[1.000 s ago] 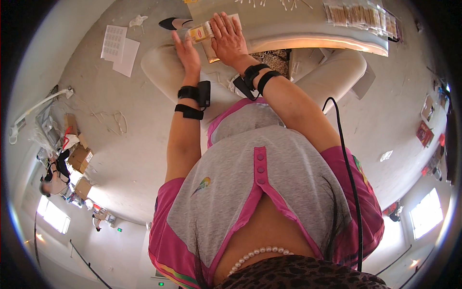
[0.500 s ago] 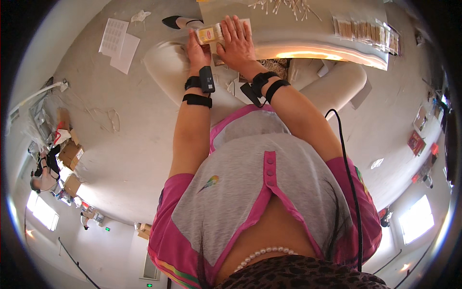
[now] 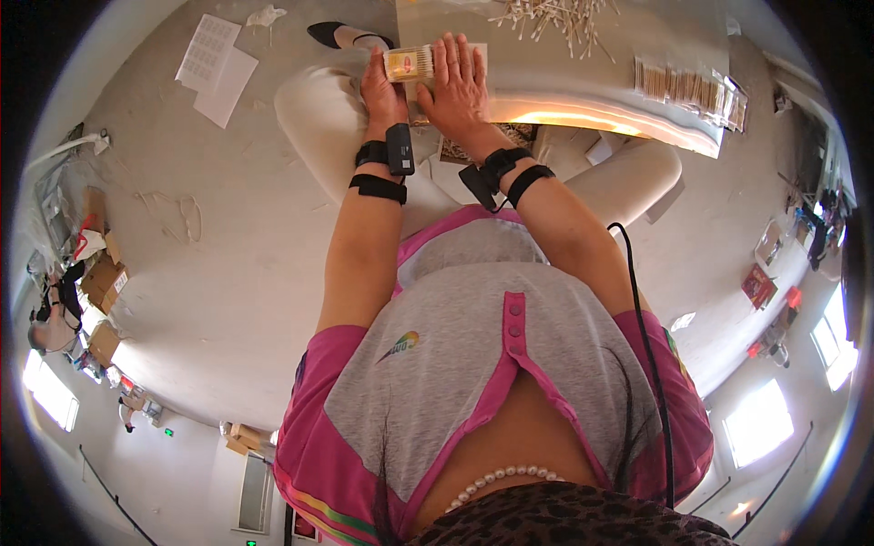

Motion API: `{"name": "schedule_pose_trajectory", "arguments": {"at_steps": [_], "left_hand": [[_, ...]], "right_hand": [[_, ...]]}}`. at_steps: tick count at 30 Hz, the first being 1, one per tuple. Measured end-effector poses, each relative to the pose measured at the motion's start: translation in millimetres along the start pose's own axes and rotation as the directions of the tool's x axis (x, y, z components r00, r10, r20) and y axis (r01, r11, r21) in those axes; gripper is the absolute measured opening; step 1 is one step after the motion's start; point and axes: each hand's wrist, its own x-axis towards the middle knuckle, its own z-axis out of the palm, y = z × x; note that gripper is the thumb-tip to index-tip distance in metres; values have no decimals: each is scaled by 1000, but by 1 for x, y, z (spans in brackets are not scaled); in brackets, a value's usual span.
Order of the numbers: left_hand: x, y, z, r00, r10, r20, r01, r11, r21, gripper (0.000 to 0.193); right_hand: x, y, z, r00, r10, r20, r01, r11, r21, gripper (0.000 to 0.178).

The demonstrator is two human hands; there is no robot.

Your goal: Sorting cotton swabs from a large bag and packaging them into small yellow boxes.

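Note:
A clear packet of cotton swabs (image 3: pixel 409 64) with a yellow-and-white label lies at the near left part of the table. My left hand (image 3: pixel 382 91) grips its left end, thumb along the side, with some fingers hidden beneath. Flat across the right part of the packet rests my right hand (image 3: pixel 457 91), fingers stretched out and pressing on the top. A pale end of the packet or a card shows past the right fingertips. Both wrists wear black straps with small black devices.
Loose cotton swabs (image 3: pixel 560 20) lie scattered at the table's far side. A row of filled swab packets (image 3: pixel 687 91) stands at the right of the shiny table (image 3: pixel 546 77). White printed sheets (image 3: pixel 214 68) lie on the floor at left. A black cable (image 3: pixel 645 337) hangs along my right side.
The whole view has shifted slightly, so the table and hands sit a little lower and further right. Both hands stay on the packet of cotton swabs.

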Motion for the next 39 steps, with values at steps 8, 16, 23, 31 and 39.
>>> {"name": "schedule_pose_trajectory", "arguments": {"at_steps": [8, 16, 23, 31, 39], "left_hand": [[5, -1, -2, 998, 53, 14, -53, 998, -25, 33], [-4, 9, 4, 999, 38, 30, -41, 995, 90, 37], [-6, 13, 14, 996, 82, -45, -82, 997, 16, 27], [-14, 16, 17, 996, 44, -74, -43, 999, 17, 27], [-9, 15, 11, 999, 37, -37, -36, 999, 30, 28]], "right_hand": [[2, -4, 8, 999, -6, -48, 9, 998, 57, 80], [4, -16, 11, 998, 11, -56, -5, 995, 101, 81], [1, -12, 3, 999, -13, -51, 21, 988, 154, 80], [-3, 33, -21, 997, -72, 10, 73, 994, -85, 89], [4, 19, -12, 990, -36, 135, 69, 966, -250, 95]]}}
